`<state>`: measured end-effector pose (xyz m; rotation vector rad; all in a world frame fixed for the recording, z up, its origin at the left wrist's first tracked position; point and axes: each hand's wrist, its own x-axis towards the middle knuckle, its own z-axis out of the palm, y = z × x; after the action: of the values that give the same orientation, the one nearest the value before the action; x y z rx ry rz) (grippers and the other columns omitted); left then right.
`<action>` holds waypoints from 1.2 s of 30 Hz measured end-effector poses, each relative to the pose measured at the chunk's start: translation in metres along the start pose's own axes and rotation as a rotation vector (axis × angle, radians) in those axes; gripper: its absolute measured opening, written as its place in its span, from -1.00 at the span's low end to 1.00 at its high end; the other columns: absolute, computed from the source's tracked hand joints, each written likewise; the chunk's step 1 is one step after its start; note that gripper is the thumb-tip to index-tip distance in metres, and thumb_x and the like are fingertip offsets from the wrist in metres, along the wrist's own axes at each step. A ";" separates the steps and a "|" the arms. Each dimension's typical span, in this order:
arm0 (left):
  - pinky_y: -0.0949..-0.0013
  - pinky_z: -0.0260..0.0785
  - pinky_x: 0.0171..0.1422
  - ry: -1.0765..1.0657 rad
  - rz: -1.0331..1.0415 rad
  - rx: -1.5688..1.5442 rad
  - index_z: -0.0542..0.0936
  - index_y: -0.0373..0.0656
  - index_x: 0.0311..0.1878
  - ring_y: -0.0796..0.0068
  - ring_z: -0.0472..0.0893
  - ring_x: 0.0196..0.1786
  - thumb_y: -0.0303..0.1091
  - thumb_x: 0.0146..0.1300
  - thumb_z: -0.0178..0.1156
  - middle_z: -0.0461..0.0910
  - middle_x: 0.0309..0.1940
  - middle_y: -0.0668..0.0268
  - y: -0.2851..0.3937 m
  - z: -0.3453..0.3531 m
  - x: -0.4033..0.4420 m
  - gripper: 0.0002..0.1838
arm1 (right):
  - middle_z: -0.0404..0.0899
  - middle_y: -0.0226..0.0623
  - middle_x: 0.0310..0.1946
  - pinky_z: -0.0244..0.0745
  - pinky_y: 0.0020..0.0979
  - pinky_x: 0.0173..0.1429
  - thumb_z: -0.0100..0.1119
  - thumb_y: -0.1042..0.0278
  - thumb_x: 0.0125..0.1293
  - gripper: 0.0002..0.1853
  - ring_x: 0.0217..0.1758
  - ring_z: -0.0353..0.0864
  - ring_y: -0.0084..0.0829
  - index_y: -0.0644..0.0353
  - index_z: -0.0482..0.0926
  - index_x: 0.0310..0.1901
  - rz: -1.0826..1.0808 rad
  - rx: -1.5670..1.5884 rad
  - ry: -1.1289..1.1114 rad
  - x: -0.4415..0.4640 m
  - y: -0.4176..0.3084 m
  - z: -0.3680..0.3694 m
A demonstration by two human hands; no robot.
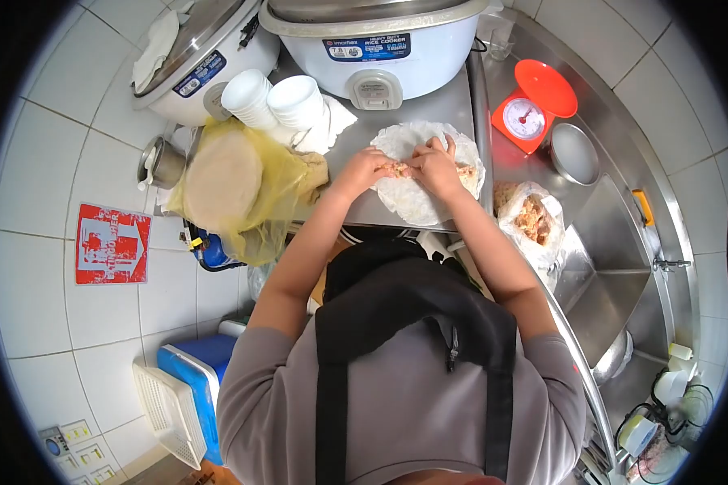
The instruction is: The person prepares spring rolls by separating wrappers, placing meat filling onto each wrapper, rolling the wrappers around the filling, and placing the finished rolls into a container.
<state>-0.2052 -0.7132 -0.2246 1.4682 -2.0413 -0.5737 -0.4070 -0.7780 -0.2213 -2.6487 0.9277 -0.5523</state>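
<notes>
A thin, round, white wrapper (416, 207) with ragged edges lies on the steel counter. Across its middle runs a line of pale, chunky filling (466, 171). My left hand (364, 171) comes in from the left, its fingertips pinched together on one end of the filling. Over the middle of the filling is my right hand (435, 168), fingers bent and pressed down on it. Left of my hands, a stack of round wrappers (222, 179) rests in a yellow plastic bag (279, 182). A clear bag of the filling (534, 222) stands open to the right.
Two rice cookers (372, 48) stand at the back, with stacked white tubs (295, 101) and a white cloth (332, 125) in front. To the right are a red kitchen scale (524, 121), a metal bowl (574, 153) and a steel sink (603, 299). A metal pot (166, 162) sits far left.
</notes>
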 end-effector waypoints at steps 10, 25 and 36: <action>0.06 -0.02 0.41 -0.025 0.316 0.162 0.65 -0.01 -0.16 0.44 0.51 0.03 -0.12 0.02 0.34 0.60 -0.12 0.45 0.055 0.024 -0.034 -0.68 | 0.53 -0.46 -0.41 0.25 -0.28 0.09 0.37 0.33 -0.04 -0.78 -0.13 0.37 -0.32 0.02 0.70 -0.27 0.050 0.259 0.009 -0.078 0.046 -0.072; 0.15 0.10 0.28 0.100 0.263 0.225 0.59 -0.10 -0.32 0.32 0.52 -0.13 -0.11 0.03 0.30 0.52 -0.36 0.32 0.079 0.044 -0.021 -0.72 | 0.50 -0.38 -0.43 0.14 -0.23 0.23 0.24 0.46 -0.06 -0.89 -0.15 0.40 -0.29 0.13 0.54 -0.43 -0.109 0.198 0.080 -0.087 0.013 -0.069; 0.24 0.39 -0.13 0.042 -0.265 -0.053 0.61 -0.31 -0.23 0.08 0.60 -0.24 -0.22 0.12 0.27 0.61 -0.30 0.01 0.011 -0.009 0.066 -0.69 | 0.58 -0.26 -0.37 0.28 -0.22 -0.01 0.07 0.50 0.14 -0.90 -0.14 0.49 -0.26 0.17 0.58 -0.34 0.102 0.009 0.137 0.015 0.073 -0.052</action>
<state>-0.2236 -0.7730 -0.1978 1.7167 -1.7983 -0.6895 -0.4584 -0.8499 -0.1993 -2.5642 1.0902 -0.7191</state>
